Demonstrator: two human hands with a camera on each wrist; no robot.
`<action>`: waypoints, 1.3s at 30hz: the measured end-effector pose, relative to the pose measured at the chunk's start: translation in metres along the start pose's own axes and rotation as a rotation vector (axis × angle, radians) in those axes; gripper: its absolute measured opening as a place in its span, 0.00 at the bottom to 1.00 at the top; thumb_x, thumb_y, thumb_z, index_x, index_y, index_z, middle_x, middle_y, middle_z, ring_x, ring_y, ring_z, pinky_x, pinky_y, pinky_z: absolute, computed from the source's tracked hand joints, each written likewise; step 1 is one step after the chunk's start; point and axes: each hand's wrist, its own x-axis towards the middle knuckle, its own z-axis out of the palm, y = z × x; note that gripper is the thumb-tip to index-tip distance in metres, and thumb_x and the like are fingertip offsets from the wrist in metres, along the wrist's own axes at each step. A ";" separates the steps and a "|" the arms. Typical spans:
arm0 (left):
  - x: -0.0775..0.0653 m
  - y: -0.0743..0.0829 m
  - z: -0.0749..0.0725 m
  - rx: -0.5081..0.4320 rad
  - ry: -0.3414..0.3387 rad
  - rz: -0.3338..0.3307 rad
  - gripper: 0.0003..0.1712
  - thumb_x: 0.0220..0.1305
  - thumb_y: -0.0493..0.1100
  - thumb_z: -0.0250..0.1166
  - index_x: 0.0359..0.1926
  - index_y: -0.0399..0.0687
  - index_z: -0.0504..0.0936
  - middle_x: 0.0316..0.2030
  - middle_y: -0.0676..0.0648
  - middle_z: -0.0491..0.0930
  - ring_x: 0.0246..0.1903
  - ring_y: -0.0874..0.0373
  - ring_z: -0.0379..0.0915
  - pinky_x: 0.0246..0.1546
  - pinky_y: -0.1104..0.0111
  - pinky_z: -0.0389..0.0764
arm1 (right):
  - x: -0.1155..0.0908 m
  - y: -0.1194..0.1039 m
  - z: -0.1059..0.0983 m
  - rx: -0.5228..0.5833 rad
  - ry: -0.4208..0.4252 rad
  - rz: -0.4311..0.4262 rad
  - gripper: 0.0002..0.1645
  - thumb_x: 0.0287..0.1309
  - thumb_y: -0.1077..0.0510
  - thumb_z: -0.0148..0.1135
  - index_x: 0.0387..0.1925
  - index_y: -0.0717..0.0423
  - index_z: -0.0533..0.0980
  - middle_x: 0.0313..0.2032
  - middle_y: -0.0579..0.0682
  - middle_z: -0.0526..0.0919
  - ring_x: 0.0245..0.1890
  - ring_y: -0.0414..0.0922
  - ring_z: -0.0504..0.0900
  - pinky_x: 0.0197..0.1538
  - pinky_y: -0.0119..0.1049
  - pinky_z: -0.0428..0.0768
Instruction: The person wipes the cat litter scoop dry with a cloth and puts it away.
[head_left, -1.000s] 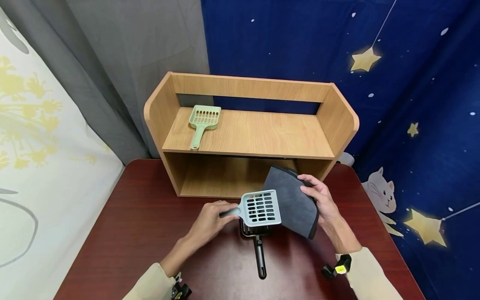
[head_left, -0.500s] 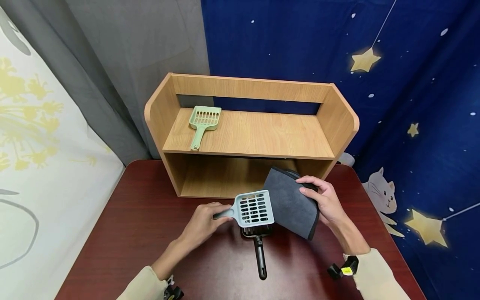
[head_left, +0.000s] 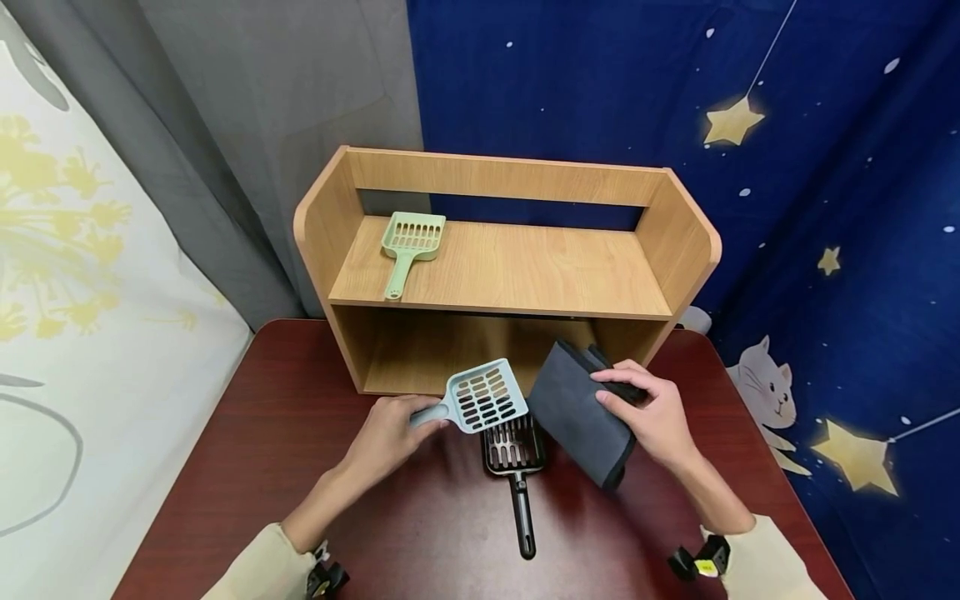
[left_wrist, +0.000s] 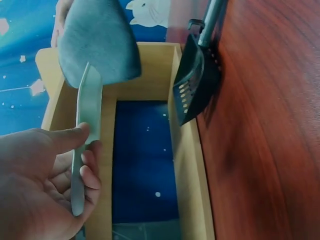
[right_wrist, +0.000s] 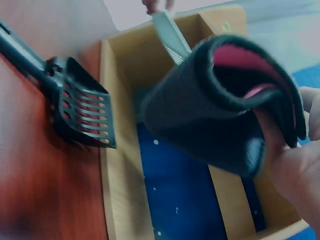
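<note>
The left hand (head_left: 390, 429) is closed around the handle of a pale blue slotted scoop (head_left: 486, 396), holding it above the bench (head_left: 420, 517) with its pan pointing away to the right. The thumb presses one side of the handle and the fingers curl against the other. The right hand (head_left: 651, 417) pinches a folded dark gray cloth (head_left: 577, 412) along its upper right edge, thumb on the near side. The right wrist view shows the cloth bent over into a loop, with pink on its inner side. The two hands are well apart, and the scoop and cloth are between them; I cannot tell whether the scoop's front edge touches the cloth.

A black slotted scoop (head_left: 517, 480) lies on the bench in front of the shelf, its pan toward the shelf and its handle toward the person. From the head, one corner of the blue scoop overlaps the black pan, but the left wrist view shows the two apart.

The two-level wooden shelf (head_left: 540, 267) stands at the back of the bench. A light green scoop (head_left: 405, 252) lies on its upper board near the left side, handle toward the front edge. Behind hang a gray curtain (head_left: 322, 83) and a blue curtain (head_left: 570, 83) with stars.
</note>
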 end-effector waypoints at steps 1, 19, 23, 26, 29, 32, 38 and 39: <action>0.001 0.001 -0.001 0.002 -0.001 -0.009 0.16 0.56 0.38 0.82 0.45 0.40 0.92 0.38 0.49 0.91 0.34 0.59 0.83 0.37 0.62 0.83 | -0.002 0.000 0.004 -0.041 0.018 -0.025 0.15 0.58 0.75 0.73 0.47 0.64 0.88 0.42 0.56 0.83 0.45 0.41 0.81 0.45 0.25 0.80; 0.021 0.036 0.007 -0.072 0.023 -0.124 0.13 0.62 0.40 0.78 0.47 0.40 0.92 0.35 0.49 0.90 0.29 0.62 0.78 0.31 0.69 0.78 | -0.015 -0.004 0.108 -0.057 0.091 -0.315 0.19 0.44 0.74 0.81 0.41 0.61 0.89 0.37 0.54 0.83 0.43 0.47 0.79 0.50 0.26 0.75; 0.025 0.042 0.011 -0.070 0.044 -0.134 0.15 0.61 0.40 0.79 0.48 0.38 0.91 0.37 0.46 0.91 0.30 0.60 0.80 0.33 0.67 0.80 | -0.018 -0.004 0.123 -0.075 0.074 -0.411 0.20 0.45 0.73 0.81 0.42 0.60 0.89 0.37 0.53 0.82 0.42 0.48 0.79 0.50 0.27 0.75; 0.026 0.043 0.011 -0.075 0.050 -0.127 0.17 0.61 0.40 0.79 0.49 0.37 0.91 0.39 0.45 0.91 0.32 0.59 0.82 0.34 0.65 0.82 | -0.018 -0.002 0.125 -0.088 0.099 -0.463 0.20 0.44 0.74 0.81 0.42 0.60 0.89 0.37 0.53 0.82 0.43 0.50 0.81 0.52 0.28 0.76; 0.025 0.044 0.008 -0.065 0.055 -0.103 0.18 0.61 0.39 0.78 0.50 0.35 0.90 0.40 0.43 0.91 0.34 0.58 0.84 0.34 0.63 0.83 | -0.014 0.000 0.118 -0.101 0.161 -0.471 0.20 0.43 0.75 0.80 0.41 0.61 0.89 0.37 0.55 0.82 0.43 0.51 0.82 0.54 0.28 0.78; 0.023 0.043 0.005 -0.072 0.051 -0.095 0.18 0.62 0.39 0.78 0.51 0.34 0.90 0.41 0.42 0.91 0.33 0.58 0.84 0.33 0.64 0.83 | -0.008 0.002 0.105 -0.119 0.222 -0.435 0.19 0.43 0.75 0.80 0.41 0.62 0.89 0.37 0.56 0.82 0.42 0.51 0.81 0.52 0.25 0.78; 0.017 0.040 -0.001 -0.095 0.048 -0.106 0.17 0.61 0.39 0.79 0.50 0.36 0.91 0.40 0.43 0.91 0.32 0.59 0.83 0.33 0.67 0.81 | 0.002 0.006 0.077 -0.142 0.308 -0.330 0.19 0.45 0.77 0.79 0.40 0.63 0.90 0.37 0.57 0.82 0.42 0.47 0.80 0.48 0.24 0.77; 0.017 0.040 -0.001 -0.097 0.050 -0.104 0.17 0.61 0.39 0.79 0.49 0.36 0.91 0.40 0.43 0.91 0.32 0.60 0.82 0.33 0.67 0.81 | 0.003 0.006 0.075 -0.136 0.309 -0.317 0.18 0.45 0.78 0.78 0.40 0.63 0.90 0.37 0.57 0.81 0.42 0.46 0.79 0.46 0.23 0.77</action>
